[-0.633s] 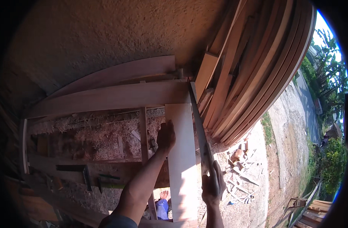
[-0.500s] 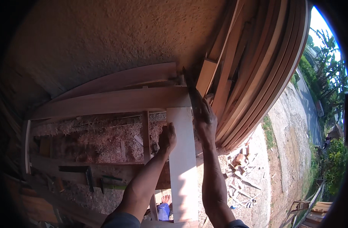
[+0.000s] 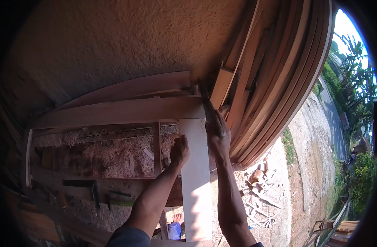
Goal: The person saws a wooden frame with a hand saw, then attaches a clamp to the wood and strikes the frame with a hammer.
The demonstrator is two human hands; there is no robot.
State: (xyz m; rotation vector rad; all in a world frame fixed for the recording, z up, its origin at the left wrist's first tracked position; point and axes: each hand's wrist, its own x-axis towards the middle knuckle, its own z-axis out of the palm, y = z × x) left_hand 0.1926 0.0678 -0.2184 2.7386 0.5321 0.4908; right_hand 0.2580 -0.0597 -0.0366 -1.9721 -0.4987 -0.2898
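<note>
Pale flat wooden board point(image 3: 195, 173) sat gripped by left fingers point(image 3: 183, 143); right fingers point(image 3: 217, 120) clenched dark tapered metal handsaw point(image 3: 203, 91) projecting forward.

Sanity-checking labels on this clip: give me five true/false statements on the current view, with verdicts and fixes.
1. The left hand is curled at the pale board, on its left edge. True.
2. The right hand is empty. False: the right hand holds a dark-bladed tool.
3. Wood shavings lie to the left of the pale board. True.
4. The long planks lean at the picture's far left. False: the long planks are on the right.
5. Wood scraps lie on the ground to the right of the pale board. True.
</note>
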